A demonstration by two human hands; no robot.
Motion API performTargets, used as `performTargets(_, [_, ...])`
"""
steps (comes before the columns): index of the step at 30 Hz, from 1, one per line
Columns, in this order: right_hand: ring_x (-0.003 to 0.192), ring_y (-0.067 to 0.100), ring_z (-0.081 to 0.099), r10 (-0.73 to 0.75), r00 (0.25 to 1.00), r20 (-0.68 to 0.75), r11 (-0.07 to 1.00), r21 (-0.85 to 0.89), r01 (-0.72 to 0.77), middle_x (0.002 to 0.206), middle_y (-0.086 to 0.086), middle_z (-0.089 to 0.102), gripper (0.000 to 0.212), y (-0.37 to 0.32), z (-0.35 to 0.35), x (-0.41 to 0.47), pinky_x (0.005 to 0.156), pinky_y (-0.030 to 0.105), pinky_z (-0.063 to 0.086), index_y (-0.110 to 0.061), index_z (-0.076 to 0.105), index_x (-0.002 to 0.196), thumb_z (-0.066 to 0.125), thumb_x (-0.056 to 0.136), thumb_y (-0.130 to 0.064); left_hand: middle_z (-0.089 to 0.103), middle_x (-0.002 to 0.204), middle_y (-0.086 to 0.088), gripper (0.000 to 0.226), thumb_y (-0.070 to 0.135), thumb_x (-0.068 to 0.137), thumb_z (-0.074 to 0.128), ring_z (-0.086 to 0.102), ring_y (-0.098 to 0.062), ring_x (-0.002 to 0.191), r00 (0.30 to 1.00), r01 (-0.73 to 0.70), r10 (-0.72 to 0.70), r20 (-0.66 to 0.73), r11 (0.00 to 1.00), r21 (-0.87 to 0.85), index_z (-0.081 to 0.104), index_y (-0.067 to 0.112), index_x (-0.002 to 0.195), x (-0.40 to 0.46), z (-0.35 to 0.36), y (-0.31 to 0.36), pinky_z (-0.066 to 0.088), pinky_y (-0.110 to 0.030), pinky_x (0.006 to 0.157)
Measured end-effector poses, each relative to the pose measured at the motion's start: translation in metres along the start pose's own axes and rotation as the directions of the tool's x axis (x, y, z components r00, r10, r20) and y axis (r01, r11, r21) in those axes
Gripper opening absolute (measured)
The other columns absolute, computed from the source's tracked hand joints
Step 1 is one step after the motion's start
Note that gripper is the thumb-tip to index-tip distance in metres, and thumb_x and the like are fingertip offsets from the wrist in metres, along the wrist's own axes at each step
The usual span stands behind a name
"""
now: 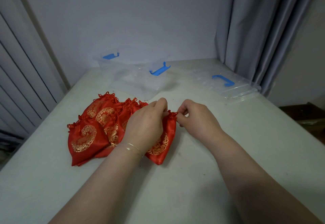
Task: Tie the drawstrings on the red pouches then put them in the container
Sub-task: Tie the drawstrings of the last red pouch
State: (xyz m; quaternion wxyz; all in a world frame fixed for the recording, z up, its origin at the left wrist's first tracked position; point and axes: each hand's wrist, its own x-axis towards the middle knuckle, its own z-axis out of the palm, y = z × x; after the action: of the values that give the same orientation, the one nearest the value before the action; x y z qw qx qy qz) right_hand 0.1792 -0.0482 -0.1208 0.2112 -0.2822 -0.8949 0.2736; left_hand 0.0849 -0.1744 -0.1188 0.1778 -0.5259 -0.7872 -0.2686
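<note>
Several red pouches with gold patterns lie in a pile (91,132) on the white table, left of centre. One red pouch (167,141) lies apart at the pile's right edge, partly under my left wrist. My left hand (147,120) grips its gathered top from the left. My right hand (195,116) pinches the red drawstring at that top from the right. A clear plastic container (133,77) with blue latches stands open at the back of the table.
The container's clear lid (226,85) with a blue handle lies flat at the back right. A grey curtain (263,26) hangs at the right, and a wall stands behind the table. The table's right edge drops off near a dark box.
</note>
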Motion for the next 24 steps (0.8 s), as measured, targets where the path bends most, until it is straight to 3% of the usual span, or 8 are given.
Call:
performTargets(2, [0.076,0.017,0.066,0.009,1.0,-0.011,1.0,0.001,-0.009,0.082,-0.005,0.067,0.006,0.002,0.003,0.001,0.069,0.037,0.053,-0.022,0.057,0.083,0.057,0.084,-0.028,0.056,0.076,0.001,0.008,0.016,0.094,0.046,0.053,-0.024,0.065,1.0,0.01,-0.01,-0.01,1.0,-0.018,0.046,0.014,0.086,0.0,0.002,-0.001,0.045,-0.042,0.053])
performTargets(4, [0.068,0.014,0.068,0.051,0.999,0.008,0.98,0.191,-0.052,0.082,-0.004,0.068,0.005,0.003,0.004,0.003,0.07,0.039,0.055,-0.022,0.057,0.085,0.055,0.088,-0.025,0.057,0.077,0.006,0.01,0.023,0.094,0.051,0.054,-0.019,0.067,0.997,0.058,-0.061,-0.041,0.997,-0.058,0.05,0.018,0.085,0.001,0.003,-0.004,0.046,-0.038,0.055])
performTargets(6, [0.062,0.015,0.067,0.118,0.987,0.106,0.845,0.512,-0.156,0.087,0.001,0.069,0.008,-0.001,0.003,0.003,0.07,0.039,0.056,-0.02,0.055,0.096,0.051,0.095,-0.027,0.06,0.077,0.01,0.009,0.028,0.091,0.057,0.055,-0.012,0.069,0.988,0.126,-0.137,-0.074,0.983,-0.136,0.055,0.023,0.084,0.001,0.001,-0.008,0.045,-0.033,0.059])
performTargets(8, [0.063,0.013,0.065,0.106,0.966,0.237,0.689,0.682,-0.243,0.09,0.005,0.068,0.025,-0.005,0.004,0.002,0.065,0.033,0.055,-0.018,0.051,0.114,0.053,0.094,-0.033,0.061,0.075,0.012,0.006,0.028,0.087,0.063,0.056,-0.008,0.067,0.976,0.188,-0.21,-0.065,0.949,-0.251,0.058,0.027,0.083,0.001,0.0,-0.011,0.046,-0.029,0.062])
performTargets(11, [0.069,0.012,0.065,0.037,0.951,0.306,0.649,0.717,-0.256,0.09,0.009,0.065,0.037,-0.007,0.016,-0.001,0.063,0.02,0.054,-0.011,0.049,0.12,0.066,0.087,-0.015,0.065,0.073,0.01,0.008,0.024,0.085,0.066,0.06,-0.007,0.068,0.956,0.276,-0.289,0.045,0.841,-0.465,0.061,0.028,0.091,0.002,-0.002,-0.009,0.045,-0.017,0.063])
performTargets(14, [0.065,0.012,0.064,0.096,0.958,0.27,0.62,0.737,-0.27,0.083,0.009,0.065,0.025,-0.004,0.021,0.0,0.064,0.02,0.053,-0.003,0.056,0.109,0.062,0.086,0.001,0.068,0.08,0.01,0.009,0.033,0.088,0.062,0.06,0.0,0.075,0.935,0.335,-0.35,0.063,0.805,-0.489,0.062,0.03,0.096,0.007,-0.015,-0.014,0.042,-0.009,0.065])
performTargets(18, [0.055,0.007,0.063,0.083,0.943,0.323,0.456,0.829,-0.324,0.068,0.0,0.066,0.008,-0.008,0.016,0.006,0.059,0.02,0.051,-0.01,0.062,0.093,0.057,0.09,-0.004,0.065,0.098,0.009,0.012,0.04,0.092,0.051,0.057,-0.016,0.095,0.902,0.428,-0.431,0.032,0.882,-0.196,0.061,0.033,0.094,0.017,-0.043,-0.049,0.047,-0.034,0.086])
performTargets(24, [0.066,0.012,0.063,0.049,0.949,0.311,0.635,0.724,-0.27,0.076,0.003,0.067,0.006,-0.049,0.031,0.016,0.066,0.023,0.051,-0.016,0.064,0.082,0.064,0.088,-0.014,0.046,0.135,-0.004,0.034,0.041,0.095,0.041,0.044,-0.035,0.122,0.8,0.513,-0.552,0.235,0.832,0.211,0.046,0.035,0.128,0.028,-0.055,-0.109,0.036,-0.051,0.103])
